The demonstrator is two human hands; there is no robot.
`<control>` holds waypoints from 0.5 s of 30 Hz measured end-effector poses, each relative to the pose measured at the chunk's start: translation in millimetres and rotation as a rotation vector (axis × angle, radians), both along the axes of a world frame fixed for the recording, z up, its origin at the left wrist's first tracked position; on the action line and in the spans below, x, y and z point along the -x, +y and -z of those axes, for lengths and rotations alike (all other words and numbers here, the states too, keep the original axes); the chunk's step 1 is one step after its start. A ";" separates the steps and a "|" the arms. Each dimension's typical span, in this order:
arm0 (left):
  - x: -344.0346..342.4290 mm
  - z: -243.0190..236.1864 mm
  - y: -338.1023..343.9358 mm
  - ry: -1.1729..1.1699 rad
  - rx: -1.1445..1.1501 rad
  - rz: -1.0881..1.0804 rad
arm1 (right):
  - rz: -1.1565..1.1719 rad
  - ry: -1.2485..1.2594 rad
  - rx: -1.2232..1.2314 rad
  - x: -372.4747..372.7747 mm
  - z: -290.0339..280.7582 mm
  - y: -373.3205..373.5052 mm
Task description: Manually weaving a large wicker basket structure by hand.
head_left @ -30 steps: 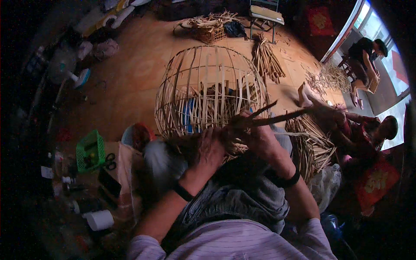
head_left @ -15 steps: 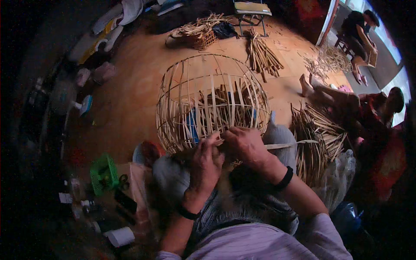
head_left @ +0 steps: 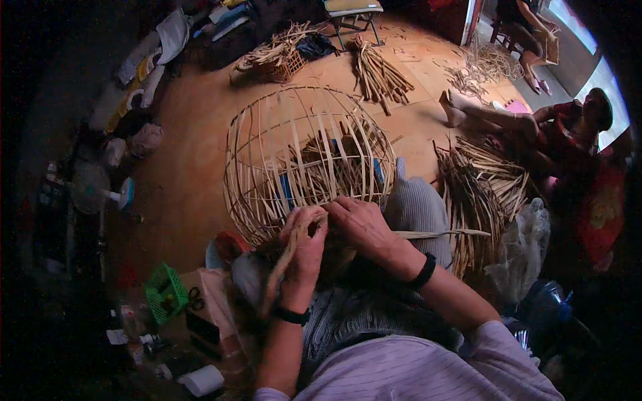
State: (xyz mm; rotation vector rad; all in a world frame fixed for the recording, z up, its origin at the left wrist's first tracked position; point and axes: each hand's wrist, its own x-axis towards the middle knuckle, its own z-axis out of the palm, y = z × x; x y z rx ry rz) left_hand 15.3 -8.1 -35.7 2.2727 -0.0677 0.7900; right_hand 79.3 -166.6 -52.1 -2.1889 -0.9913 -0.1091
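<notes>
A large open basket frame [head_left: 281, 134] of pale split strips stands before my lap, with cut stalks seen inside it. At its near edge my left hand [head_left: 304, 250] is closed on a brown fibrous strip [head_left: 281, 274], which loops at the fingertips and hangs down along that hand. My right hand [head_left: 366, 230] is just right of it, fingers bent and pressed at the same edge; what they grip is hidden. A pale flat strip [head_left: 461, 232] sticks out rightward from under that hand, over my grey-trousered knee.
Two other people [head_left: 568, 130] [head_left: 531, 40] sit at the right, beside stalk bundles [head_left: 481, 187] and a clear bag [head_left: 518, 244]. Behind the frame are a filled basket [head_left: 287, 67], another bundle [head_left: 378, 73] and a chair [head_left: 351, 10]. A green basket [head_left: 164, 294] with scissors [head_left: 194, 299] lies left.
The brown strip that stuck up to the right between my hands now loops down over my left hand. My right hand has moved leftward along the frame's edge. The view has shifted.
</notes>
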 end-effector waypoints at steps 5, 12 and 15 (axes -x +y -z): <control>3.8 -13.5 -7.3 0.137 -0.096 -0.064 | 0.109 0.194 -0.275 17.3 -1.0 -22.6; 0.4 -11.7 -18.1 0.203 0.031 -0.045 | 0.175 0.130 -0.143 17.4 11.0 -30.7; -0.1 -3.6 -21.2 0.438 0.442 -0.114 | 0.167 0.075 -0.143 16.1 16.0 -23.8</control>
